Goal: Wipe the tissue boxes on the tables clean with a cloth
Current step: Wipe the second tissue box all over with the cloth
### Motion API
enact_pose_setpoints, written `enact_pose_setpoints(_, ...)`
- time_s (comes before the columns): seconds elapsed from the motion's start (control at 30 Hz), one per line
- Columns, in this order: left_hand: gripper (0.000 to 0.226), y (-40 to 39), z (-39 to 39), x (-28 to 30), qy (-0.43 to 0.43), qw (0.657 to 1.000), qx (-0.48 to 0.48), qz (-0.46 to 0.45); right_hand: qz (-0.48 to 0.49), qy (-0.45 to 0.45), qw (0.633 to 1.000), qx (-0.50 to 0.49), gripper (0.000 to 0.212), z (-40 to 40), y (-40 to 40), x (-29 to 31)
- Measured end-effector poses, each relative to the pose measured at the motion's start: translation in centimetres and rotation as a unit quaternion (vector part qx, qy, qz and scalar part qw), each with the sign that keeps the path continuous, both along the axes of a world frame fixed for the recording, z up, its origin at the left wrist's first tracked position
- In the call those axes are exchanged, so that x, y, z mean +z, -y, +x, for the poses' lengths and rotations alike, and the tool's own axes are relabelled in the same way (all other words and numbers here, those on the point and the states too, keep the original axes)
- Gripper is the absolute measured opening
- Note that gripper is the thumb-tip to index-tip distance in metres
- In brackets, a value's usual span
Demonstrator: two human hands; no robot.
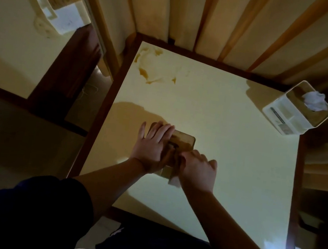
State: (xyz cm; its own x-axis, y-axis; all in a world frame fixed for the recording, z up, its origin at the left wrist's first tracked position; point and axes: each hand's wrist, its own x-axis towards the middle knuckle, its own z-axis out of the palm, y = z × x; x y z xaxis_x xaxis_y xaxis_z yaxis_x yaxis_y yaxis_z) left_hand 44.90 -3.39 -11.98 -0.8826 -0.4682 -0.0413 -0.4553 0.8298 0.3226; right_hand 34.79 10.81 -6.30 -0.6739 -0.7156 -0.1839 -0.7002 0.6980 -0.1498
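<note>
both hands on a tissue box point(184, 141) mid-worktop point(228, 154), left hand point(152, 143) flat on its lid, right hand point(198, 171) clutching a cloth point(174, 181) against its near side, another tissue box point(295, 113) at the far right corner

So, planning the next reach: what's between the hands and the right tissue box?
Head view: bare tabletop between the hands and the tissue box.

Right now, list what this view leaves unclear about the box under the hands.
- Box: head view, both hands cover most of it; only the wooden lid corner shows.
- Cloth: the right hand hides all but a white corner.
- Left hand: dim light hides whether its fingers grip or press.
</note>
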Motion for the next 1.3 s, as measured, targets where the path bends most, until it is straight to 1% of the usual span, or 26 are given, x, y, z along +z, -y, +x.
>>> enact_pose_setpoints(0.1, 0.067, 0.1, 0.1, -0.1, -0.006, 1.000, 0.000, -0.014, 0.018, -0.004, 1.000, 0.019, 0.017, 1.0, -0.9, 0.1)
enact_pose_setpoints(0.17, 0.066, 0.1, 0.1, -0.1, -0.008, 1.000, 0.001, -0.016, 0.031, -0.003, 0.999, 0.030, 0.016, 1.0, -1.0, 0.5)
enact_pose_setpoints(0.23, 0.065, 0.0, 0.1, -0.2, -0.010, 1.000, 0.004, -0.015, 0.043, 0.031, 0.998, 0.034, 0.014, 0.4, -0.9, 1.0)
enact_pose_setpoints(0.3, 0.063, 0.0, 0.1, -0.2, -0.018, 1.000, 0.007, -0.016, 0.075, 0.086, 0.993, 0.032, 0.018, -0.6, -0.3, 1.7)
enact_pose_setpoints(0.37, 0.062, 0.0, 0.1, -0.2, -0.025, 0.999, 0.005, -0.021, 0.098, 0.104, 0.989, 0.028, 0.017, -1.7, 0.8, 2.3)
enact_pose_setpoints(0.5, 0.068, 0.1, -0.1, -0.3, 0.012, 1.000, 0.008, -0.011, 0.095, 0.126, 0.987, -0.018, 0.017, -3.8, 3.5, 3.1)
enact_pose_setpoints(0.6, 0.070, 0.2, -0.1, -0.5, 0.001, 1.000, 0.012, -0.019, 0.109, 0.111, 0.987, -0.031, 0.022, -5.2, 5.3, 3.2)
enact_pose_setpoints(0.7, 0.070, 0.0, 0.0, -0.5, -0.016, 0.999, 0.011, -0.027, 0.107, 0.095, 0.989, -0.044, 0.020, -5.7, 6.5, 3.0)
enact_pose_setpoints(0.8, 0.071, 0.1, 0.0, -0.3, -0.016, 1.000, 0.007, -0.021, 0.080, 0.079, 0.992, -0.065, 0.018, -5.9, 6.7, 2.7)
enact_pose_setpoints(0.9, 0.073, 0.0, -0.1, -0.3, 0.012, 1.000, 0.017, -0.017, 0.038, 0.064, 0.994, -0.077, 0.020, -4.8, 5.8, 1.9)
enact_pose_setpoints(0.97, 0.071, -0.1, -0.1, -0.3, 0.007, 1.000, 0.020, -0.011, 0.019, 0.057, 0.995, -0.079, 0.023, -3.7, 4.9, 1.4)
enact_pose_setpoints(1.07, 0.069, -0.1, 0.0, -0.1, -0.009, 1.000, 0.016, -0.005, 0.005, 0.054, 0.996, -0.065, 0.019, -2.1, 3.0, 1.0)
enact_pose_setpoints(1.17, 0.069, -0.1, 0.0, -0.1, -0.009, 1.000, 0.013, 0.000, 0.005, 0.043, 0.998, -0.041, 0.016, -0.3, 0.8, 0.7)
enact_pose_setpoints(1.3, 0.070, 0.0, 0.0, 0.1, -0.012, 1.000, 0.005, -0.020, 0.016, 0.023, 1.000, -0.006, 0.011, 1.1, -1.4, 0.5)
